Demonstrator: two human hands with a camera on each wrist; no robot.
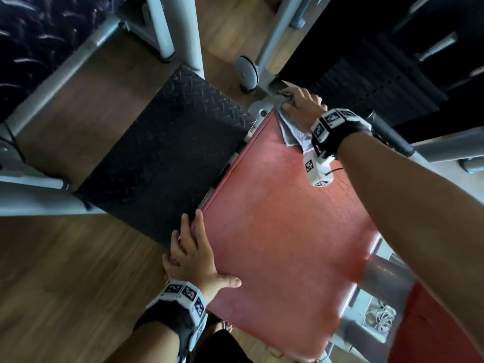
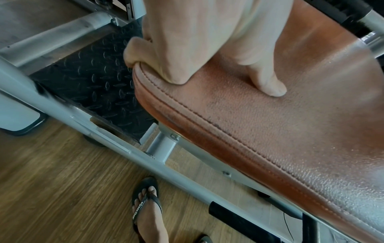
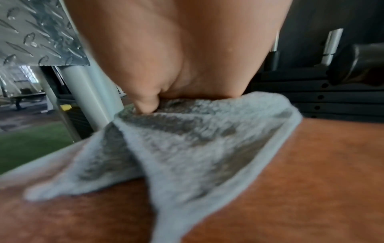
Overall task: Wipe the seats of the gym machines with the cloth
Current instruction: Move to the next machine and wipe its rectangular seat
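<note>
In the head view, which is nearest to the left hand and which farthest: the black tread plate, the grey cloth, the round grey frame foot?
From the left hand:
1. Black tread plate, just beyond the fingertips, left of the red seat.
2. Grey cloth, on the seat's far corner.
3. Round grey frame foot, on the floor past the cloth.

1. The head view is taken from above, looking steeply down on the red seat pad [image 1: 282,231] and the wooden floor [image 1: 65,271].
2. The left wrist view is set close over the pad's stitched edge [image 2: 207,121], facing the floor.
3. The right wrist view is held very near the pad, low along it; only the pad is shared by all three.
</note>
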